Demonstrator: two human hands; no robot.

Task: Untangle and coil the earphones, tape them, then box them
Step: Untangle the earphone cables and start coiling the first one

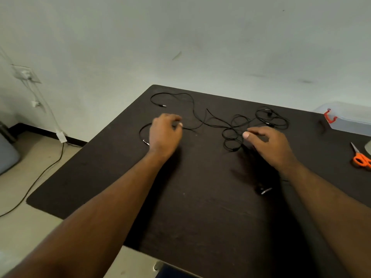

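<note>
Black cable, thin and loose, sprawls over the far half of the dark counter (200, 197): the earphones (232, 127) are not yet untangled, with a knot of overlapping loops near the middle right and long strands trailing off to the left, one ending in a plug (164, 105) near the far edge. The left hand (165, 133) is curled over a strand at the left of the mess, fingers bent as if pinching it, though whether the cable is actually gripped cannot be told. The right hand (269, 141) hovers just beside the knot with fingers half spread and thumb forward, holding nothing that can be seen. A small dark piece (263, 190) lies nearer the person, apart from the knot; what it is cannot be made out. Scissors (361, 157) with orange handles lie at the right edge, and a clear box (349, 119) with an orange clasp sits beyond them. No tape shows. By this look the job is at its first step: untangling barely begun, with coiling, taping and boxing all left.
</note>
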